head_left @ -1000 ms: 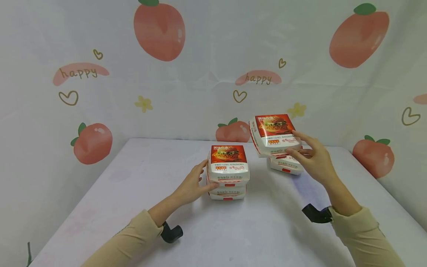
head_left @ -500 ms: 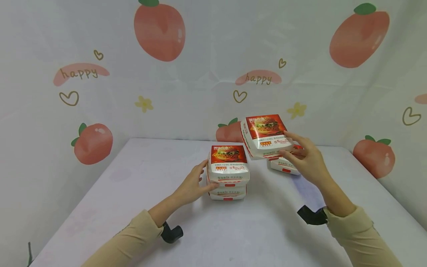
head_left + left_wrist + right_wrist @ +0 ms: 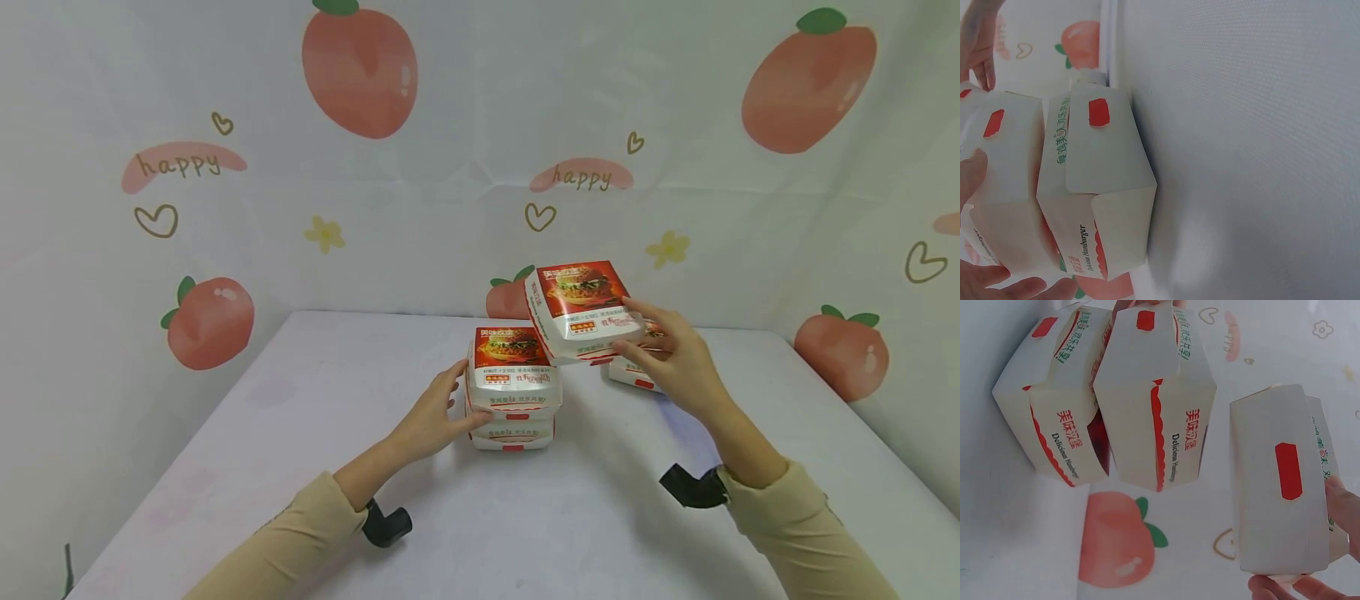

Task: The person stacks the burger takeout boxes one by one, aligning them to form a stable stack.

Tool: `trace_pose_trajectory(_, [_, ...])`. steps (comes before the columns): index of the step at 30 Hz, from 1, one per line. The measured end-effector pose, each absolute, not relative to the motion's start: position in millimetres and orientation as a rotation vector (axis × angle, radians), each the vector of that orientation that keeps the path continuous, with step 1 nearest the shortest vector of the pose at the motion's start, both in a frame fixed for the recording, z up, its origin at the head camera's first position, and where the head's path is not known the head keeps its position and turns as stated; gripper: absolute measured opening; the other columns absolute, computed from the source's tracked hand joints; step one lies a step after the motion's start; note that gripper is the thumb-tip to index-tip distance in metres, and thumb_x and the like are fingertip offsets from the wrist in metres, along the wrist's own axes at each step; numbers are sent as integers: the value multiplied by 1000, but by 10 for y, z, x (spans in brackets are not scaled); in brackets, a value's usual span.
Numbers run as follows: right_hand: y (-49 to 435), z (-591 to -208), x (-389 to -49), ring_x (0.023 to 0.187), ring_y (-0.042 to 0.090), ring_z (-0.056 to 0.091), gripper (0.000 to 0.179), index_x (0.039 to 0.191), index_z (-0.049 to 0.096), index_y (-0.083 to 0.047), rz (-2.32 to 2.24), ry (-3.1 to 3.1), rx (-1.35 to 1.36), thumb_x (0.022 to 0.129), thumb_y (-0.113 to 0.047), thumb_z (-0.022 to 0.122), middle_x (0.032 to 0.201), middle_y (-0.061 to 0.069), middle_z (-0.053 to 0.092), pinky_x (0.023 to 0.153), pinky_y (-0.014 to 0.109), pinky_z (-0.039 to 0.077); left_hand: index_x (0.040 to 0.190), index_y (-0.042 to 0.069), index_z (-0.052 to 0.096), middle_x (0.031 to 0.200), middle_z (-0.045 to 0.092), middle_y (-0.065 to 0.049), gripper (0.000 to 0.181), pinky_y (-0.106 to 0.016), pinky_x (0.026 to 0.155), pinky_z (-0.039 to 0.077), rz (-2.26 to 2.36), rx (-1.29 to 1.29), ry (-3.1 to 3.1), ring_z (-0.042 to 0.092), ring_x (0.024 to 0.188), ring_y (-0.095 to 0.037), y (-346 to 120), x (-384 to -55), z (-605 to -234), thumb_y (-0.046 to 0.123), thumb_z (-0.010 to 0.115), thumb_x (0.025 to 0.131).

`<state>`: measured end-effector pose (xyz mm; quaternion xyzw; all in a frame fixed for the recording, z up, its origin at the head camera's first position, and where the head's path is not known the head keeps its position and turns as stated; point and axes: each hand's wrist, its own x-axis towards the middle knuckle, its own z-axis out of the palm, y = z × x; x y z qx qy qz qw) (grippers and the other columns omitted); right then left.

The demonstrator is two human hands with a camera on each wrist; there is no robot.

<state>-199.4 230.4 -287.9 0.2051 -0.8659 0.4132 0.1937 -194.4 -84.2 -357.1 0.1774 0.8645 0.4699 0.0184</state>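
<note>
Two white burger boxes with red lids' burger pictures are stacked mid-table: an upper burger box (image 3: 517,387) on a lower burger box (image 3: 513,435). My left hand (image 3: 429,421) holds the upper one at its left side, thumb (image 3: 974,175) on the front face and the other fingers along the side. A third burger box (image 3: 585,312) is raised and tilted in my right hand (image 3: 682,362), pinched at its right side. In the head view it overlaps the upper box's back right corner; in the right wrist view a gap separates this raised box (image 3: 1266,487) from the stack.
Another burger box (image 3: 628,372) stands on the white table (image 3: 562,533) behind the right hand, partly hidden. A white backdrop (image 3: 450,167) printed with fruit rises at the table's back edge. Black wrist mounts (image 3: 388,525) jut out below both forearms.
My right hand has carried the raised burger box leftward and slightly down, from above the far box to over the stack's back right corner. The left hand and the stack have stayed still.
</note>
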Motion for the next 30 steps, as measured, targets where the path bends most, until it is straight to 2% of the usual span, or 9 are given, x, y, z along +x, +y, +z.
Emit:
trace_pose_trajectory(7, [2247,-2878,-1997,80,-17,55,58,139,44,-11,1156,-2454,574,86,-13,67,122,19,45,61,12,53,148,9,21,148,32,-15,86,-51,106,40,1451,551,2687,36,134,-36,-845,-1948,-3572,31,71,82])
trace_pose_trajectory(9, [2227,-2875,-1997,81,-8,60,58,139,44,-11,1148,-2461,569,86,-13,67,121,19,46,60,13,53,148,9,21,148,31,-15,86,-51,106,40,1446,547,2686,35,135,-36,-847,-1951,-3573,31,71,82])
trace_pose_trajectory(14, [2177,-2868,-1994,86,26,66,57,138,46,-13,1116,-2471,564,85,-15,68,122,18,48,62,12,52,148,8,20,148,31,-16,86,-53,106,39,1445,556,2691,35,134,-37,-849,-1961,-3578,31,71,83])
trace_pose_trajectory(16, [2159,-2866,-1994,87,32,66,57,138,46,-13,1111,-2470,570,85,-15,68,123,18,48,64,9,51,148,7,20,148,31,-17,86,-53,105,40,1449,559,2691,36,134,-38,-847,-1965,-3581,31,71,83])
trace_pose_trajectory(21, [2116,-2859,-1988,89,34,66,57,138,46,-15,1117,-2474,587,85,-17,68,127,20,48,69,5,49,148,7,20,148,31,-17,86,-53,106,39,1455,542,2684,36,134,-37,-841,-1961,-3576,30,71,83])
trace_pose_trajectory(30, [2030,-2853,-1951,91,33,67,59,140,44,-19,1125,-2531,566,86,-22,67,127,17,47,69,9,50,148,8,20,148,32,-16,87,-52,106,40,1438,539,2689,36,134,-36,-839,-1952,-3562,30,71,82])
